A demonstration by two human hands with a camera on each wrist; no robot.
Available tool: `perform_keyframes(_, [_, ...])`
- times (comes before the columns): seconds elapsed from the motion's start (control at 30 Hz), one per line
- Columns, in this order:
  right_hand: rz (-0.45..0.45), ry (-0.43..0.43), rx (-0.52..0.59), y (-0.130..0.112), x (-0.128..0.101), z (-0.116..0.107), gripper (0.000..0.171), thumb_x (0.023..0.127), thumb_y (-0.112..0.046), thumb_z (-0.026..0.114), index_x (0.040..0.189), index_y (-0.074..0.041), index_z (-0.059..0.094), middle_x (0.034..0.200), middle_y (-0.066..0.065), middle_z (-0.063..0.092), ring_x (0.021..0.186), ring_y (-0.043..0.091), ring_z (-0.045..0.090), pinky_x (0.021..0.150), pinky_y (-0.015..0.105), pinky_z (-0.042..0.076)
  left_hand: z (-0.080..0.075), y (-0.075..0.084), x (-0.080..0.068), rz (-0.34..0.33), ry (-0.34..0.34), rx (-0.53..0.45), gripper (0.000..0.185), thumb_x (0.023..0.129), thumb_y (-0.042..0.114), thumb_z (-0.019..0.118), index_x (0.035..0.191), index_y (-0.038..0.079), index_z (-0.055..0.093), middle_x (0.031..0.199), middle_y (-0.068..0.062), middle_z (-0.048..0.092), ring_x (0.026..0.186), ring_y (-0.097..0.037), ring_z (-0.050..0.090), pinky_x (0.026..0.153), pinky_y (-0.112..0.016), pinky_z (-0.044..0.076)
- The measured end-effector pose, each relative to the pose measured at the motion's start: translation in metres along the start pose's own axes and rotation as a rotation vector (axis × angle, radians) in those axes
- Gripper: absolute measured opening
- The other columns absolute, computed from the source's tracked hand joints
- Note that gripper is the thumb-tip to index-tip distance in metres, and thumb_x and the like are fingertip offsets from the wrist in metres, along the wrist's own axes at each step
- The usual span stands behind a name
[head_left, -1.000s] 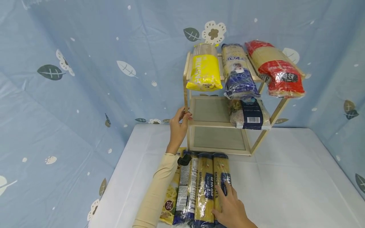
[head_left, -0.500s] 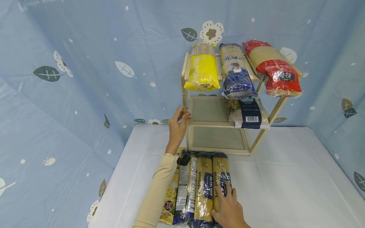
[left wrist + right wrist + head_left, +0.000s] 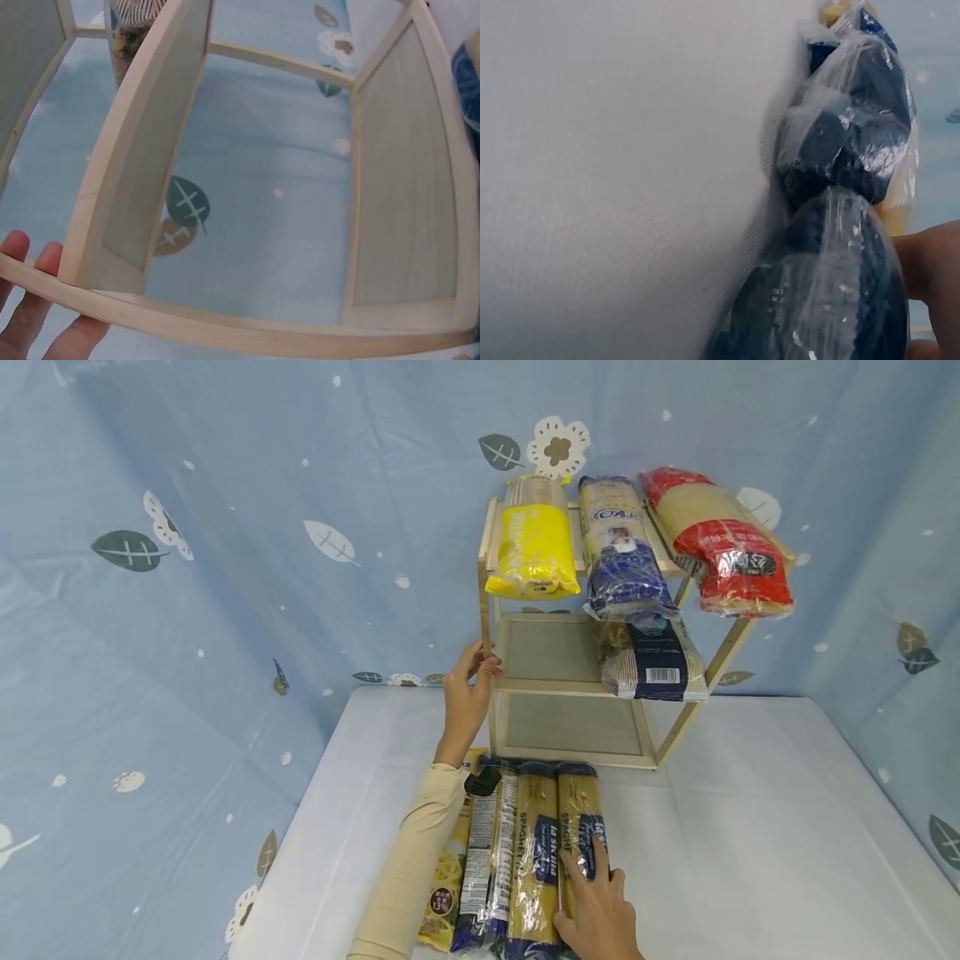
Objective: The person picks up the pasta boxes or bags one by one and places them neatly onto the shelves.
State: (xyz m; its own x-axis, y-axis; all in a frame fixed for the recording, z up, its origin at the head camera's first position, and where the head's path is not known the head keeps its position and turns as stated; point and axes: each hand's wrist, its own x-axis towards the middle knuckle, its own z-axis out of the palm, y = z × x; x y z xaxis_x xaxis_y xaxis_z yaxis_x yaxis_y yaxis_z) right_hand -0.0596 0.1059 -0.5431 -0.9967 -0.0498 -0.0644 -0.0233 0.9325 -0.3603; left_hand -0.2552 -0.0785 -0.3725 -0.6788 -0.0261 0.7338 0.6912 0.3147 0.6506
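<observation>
In the head view my left hand (image 3: 468, 693) holds the left front post of a light wooden shelf rack (image 3: 551, 687), at middle-shelf height. The left wrist view shows its fingers (image 3: 30, 315) curled round that post. Lower down, my right hand (image 3: 600, 914) lies over the rightmost pack of spaghetti (image 3: 579, 793), thumb and index finger at its left side, other fingers over its right part. That pack's dark blue wrapped end (image 3: 817, 292) fills much of the right wrist view, with part of the hand beside it. A matching spaghetti pack (image 3: 534, 893) lies directly left.
Further left lie a pack with a white label (image 3: 480, 852) and a yellow noodle pack (image 3: 444, 893). Yellow (image 3: 536, 547), blue (image 3: 628, 556) and red (image 3: 738, 560) packs rest on the top shelf. A striped pasta bag (image 3: 656, 664) sits on the middle shelf's right.
My right hand has shifted slightly left on the spaghetti pack, its fingers spread a little differently. The left hand stays on the post.
</observation>
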Motion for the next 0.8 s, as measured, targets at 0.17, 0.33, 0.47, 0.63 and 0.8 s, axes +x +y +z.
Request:
perform_keyframes(0.17, [-0.039,0.039,-0.008,0.000,0.002,0.000,0.063,0.067,-0.031,0.074,0.127,-0.021,0.057,0.141,0.026,0.030,0.080,0.038,0.050,0.032,0.023,0.028,-0.001,0.000,0.000,-0.011,0.023,0.012,0.026,0.090,-0.011,0.054,0.116,-0.009,0.059,0.088,-0.023,0.067,0.071,-0.036,0.066,0.080,-0.047,0.052])
perform_keyframes(0.33, [-0.077,0.089,0.101,0.006,0.002,-0.003,0.059,0.065,-0.022,0.076,0.122,-0.015,0.062,0.138,0.024,0.035,0.083,0.034,0.052,0.035,0.021,0.029,-0.001,-0.001,0.000,0.015,0.022,0.007,0.026,0.089,-0.012,0.055,0.115,-0.010,0.059,0.086,-0.024,0.067,0.070,-0.036,0.066,0.078,-0.046,0.053])
perform_keyframes(0.47, [-0.080,0.173,0.251,0.009,-0.001,-0.005,0.052,0.066,-0.011,0.075,0.118,-0.010,0.066,0.137,0.021,0.040,0.082,0.026,0.053,0.040,0.020,0.035,0.000,0.000,0.000,0.020,0.024,0.004,0.026,0.089,-0.011,0.055,0.115,-0.010,0.059,0.086,-0.024,0.067,0.070,-0.036,0.066,0.078,-0.046,0.053])
perform_keyframes(0.63, [-0.093,0.295,0.305,0.010,-0.005,-0.008,0.046,0.065,-0.004,0.075,0.110,-0.006,0.070,0.132,0.018,0.047,0.071,0.017,0.058,0.045,0.020,0.040,0.002,0.003,0.000,0.004,0.023,0.010,0.027,0.089,-0.012,0.055,0.116,-0.010,0.058,0.087,-0.024,0.067,0.071,-0.036,0.066,0.080,-0.047,0.052])
perform_keyframes(0.8, [-0.095,0.354,0.343,0.012,-0.010,-0.013,0.044,0.063,0.001,0.076,0.106,-0.006,0.072,0.129,0.015,0.051,0.049,-0.001,0.038,0.038,0.018,0.030,0.002,0.004,-0.001,-0.021,0.014,0.008,0.027,0.090,-0.011,0.055,0.117,-0.010,0.058,0.088,-0.024,0.067,0.072,-0.036,0.066,0.084,-0.048,0.050])
